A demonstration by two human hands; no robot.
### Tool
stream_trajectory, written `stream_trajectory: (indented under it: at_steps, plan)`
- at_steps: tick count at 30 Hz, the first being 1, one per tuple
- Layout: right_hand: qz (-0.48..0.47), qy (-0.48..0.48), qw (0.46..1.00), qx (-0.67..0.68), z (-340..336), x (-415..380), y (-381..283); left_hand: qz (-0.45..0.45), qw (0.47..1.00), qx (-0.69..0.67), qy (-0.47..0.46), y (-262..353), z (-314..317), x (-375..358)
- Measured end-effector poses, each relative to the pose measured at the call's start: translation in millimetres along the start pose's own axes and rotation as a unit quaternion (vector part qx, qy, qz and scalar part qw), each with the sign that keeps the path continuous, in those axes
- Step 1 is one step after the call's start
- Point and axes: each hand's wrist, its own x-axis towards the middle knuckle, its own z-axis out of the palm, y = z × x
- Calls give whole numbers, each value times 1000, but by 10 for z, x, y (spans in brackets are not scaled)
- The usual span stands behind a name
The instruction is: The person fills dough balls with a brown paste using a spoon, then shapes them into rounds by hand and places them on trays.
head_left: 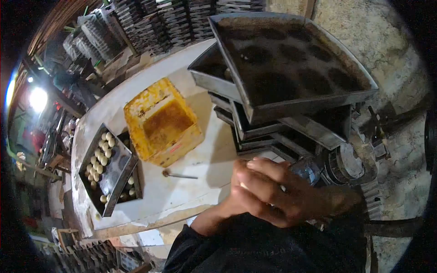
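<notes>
In front of my chest my two hands are pressed together, fingers closed and overlapping. My left hand (234, 200) lies on the left side, mostly behind the other. My right hand (277, 189) wraps over it from the right. A small pale patch shows between the fingers, but what they hold is hidden. Nearest beyond the hands is a tall stack of dark metal trays (314, 98), set crookedly on one another. To the left, a thin brush-like stick (181, 175) with a brown tip lies on the white table (182, 198).
A yellow plastic tub (195, 135) with orange-brown residue stands mid-table. At the left, a tilted metal tray (107, 210) holds several pale round balls (97, 167), partly over another tray. Stacked slatted pieces (177, 20) stand behind; a rough wall (403, 136) rises on the right.
</notes>
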Motion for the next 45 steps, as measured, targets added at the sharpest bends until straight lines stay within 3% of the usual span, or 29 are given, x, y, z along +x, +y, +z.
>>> stream_trajectory:
  at_steps: [2,4,5,6,8,11,13,14,16,17,19,20,21,23,25,26,27,29,30,31,32,33,35,38,39,40,42,43,45]
  plan:
    - [18,13,998,63,-259,66,227,43,998,18,28,238,-50,150]
    - [42,16,976,213,-480,95,519,19,979,-201,-6,623,-365,397]
    - [65,16,980,189,-644,190,671,2,953,-304,-18,818,-523,520]
    - [117,21,976,181,-720,304,817,-88,936,-337,-49,862,-611,537]
    - [251,33,950,183,-811,554,1118,-102,944,-313,-32,845,-782,522]
    - [190,49,974,115,-393,834,2222,-89,949,-301,16,747,-897,365]
    - [228,-110,962,98,-22,850,2732,-42,948,-303,90,737,-963,224]
    - [225,-111,963,99,89,770,2689,-43,948,-303,94,681,-1021,118]
    - [167,-251,949,-88,177,611,2572,33,940,-288,178,503,-1197,-150]
    - [140,-295,934,-148,177,561,2579,-8,931,-298,210,449,-1279,-297]
    - [156,-385,908,-47,125,501,2758,-60,928,-267,253,192,-1410,-577]
    - [201,-322,925,-29,114,572,2701,-115,935,-228,245,-16,-1438,-734]
    - [92,-231,968,-41,76,772,2604,-135,953,-167,213,-276,-1455,-880]
    - [136,-90,986,-24,1,1192,2150,-335,924,-148,109,-624,-1471,-1295]
    - [165,89,982,-36,-51,1572,1497,-373,913,-152,66,-914,-1533,-1851]
    - [186,212,958,-46,-55,1723,1110,-403,895,-175,79,-935,-1712,-2078]
    - [228,342,911,-37,26,1838,705,-344,922,-92,155,-1081,-1961,-2349]
    - [331,556,759,72,318,1913,-72,-252,921,126,270,-1337,-2613,-2781]
    - [190,406,891,77,469,1826,-239,-220,887,257,315,-1473,-3100,-2893]
    - [36,234,969,75,602,1741,-372,-254,884,275,280,-1570,-3607,-2971]
    - [-7,108,993,39,769,1696,-435,-244,804,480,253,-1802,-3987,-3165]
    - [-59,-18,998,14,935,1656,-494,-346,773,484,222,-2106,-4347,-3345]
    - [53,-77,996,3,1241,1606,-585,-606,623,493,45,-2259,-4823,-3296]
    - [129,-47,989,60,1520,1516,-729,-530,622,577,-14,-2742,-4941,-3668]
    - [156,-28,984,80,1582,1469,-776,-420,630,652,36,-3053,-4888,-3987]
    - [159,-30,984,76,1642,1459,-830,-417,633,651,36,-2873,-4845,-3848]
    - [236,-21,963,130,1793,1484,-963,-459,705,516,160,-2403,-4748,-3420]
    - [247,-13,957,154,1925,1472,-1016,-352,753,535,154,-2068,-4677,-3193]
    - [275,-20,928,252,2231,1496,-1135,-293,842,332,309,-1767,-4299,-2947]
